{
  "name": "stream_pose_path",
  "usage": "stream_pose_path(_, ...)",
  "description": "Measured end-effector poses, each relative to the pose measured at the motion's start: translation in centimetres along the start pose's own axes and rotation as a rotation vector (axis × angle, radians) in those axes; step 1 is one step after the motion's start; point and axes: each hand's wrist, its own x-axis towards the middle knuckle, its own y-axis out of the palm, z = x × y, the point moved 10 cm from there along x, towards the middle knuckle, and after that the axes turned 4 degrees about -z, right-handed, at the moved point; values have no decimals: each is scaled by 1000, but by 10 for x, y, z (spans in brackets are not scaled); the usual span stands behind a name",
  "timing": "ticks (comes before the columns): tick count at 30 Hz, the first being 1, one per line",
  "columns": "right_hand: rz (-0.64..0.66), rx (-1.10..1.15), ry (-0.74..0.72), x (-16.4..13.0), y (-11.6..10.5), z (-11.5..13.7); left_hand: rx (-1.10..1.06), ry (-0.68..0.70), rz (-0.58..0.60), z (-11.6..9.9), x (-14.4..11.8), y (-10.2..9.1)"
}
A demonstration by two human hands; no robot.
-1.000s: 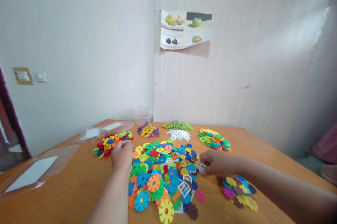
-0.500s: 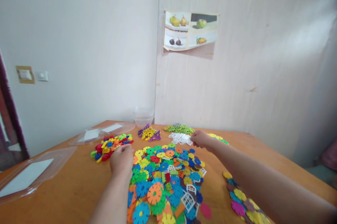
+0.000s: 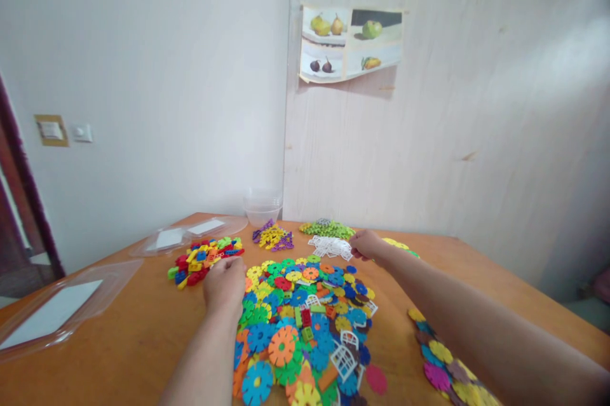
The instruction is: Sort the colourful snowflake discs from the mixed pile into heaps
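My right hand [image 3: 368,245] reaches to the far side of the table, fingers pinched together at the right edge of a small heap of white toy window frames [image 3: 328,247]. Its fingertips meet one of the white frames there. My left hand [image 3: 225,280] is closed, with curled fingers, between the heap of coloured building bricks [image 3: 203,260] and the big mixed pile; whatever it holds is hidden. The mixed pile in front of me has notched flower discs [image 3: 282,345], a loose white window frame [image 3: 343,360] and a few bricks [image 3: 305,317].
Purple and yellow pieces [image 3: 272,236] and green pieces [image 3: 328,229] lie in heaps at the back. Beside them stands a clear plastic bowl [image 3: 263,208]. Clear lids with white labels [image 3: 52,312] lie left. More discs [image 3: 441,351] lie under my right forearm.
The view has shifted slightly, so everything sits a little higher and further right. Both hands stay almost where they were, and the heaps look the same.
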Motion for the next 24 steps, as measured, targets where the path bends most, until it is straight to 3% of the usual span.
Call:
stream_pose_path(3, 33, 26, 8, -9, 5, -6, 21, 4, 16, -1, -1, 2)
stream_pose_path(5, 33, 44, -49, -15, 9, 2, 33, 6, 23, -1, -1, 2)
stream_pose_path(10, 48, 36, -266, -35, 33, 51, 60, 17, 24, -3, -2, 2)
stream_pose_path(15, 94, -145, -581, -62, 63, 103, 102, 42, 24, -7, -3, 1)
stream_pose_path(19, 156, -260, -560, -76, 77, 106, 150, 78, 35, -11, -5, 1)
stream_pose_path(24, 166, -196, -642, -105, 76, 117, 224, 138, 77, -21, -11, 6)
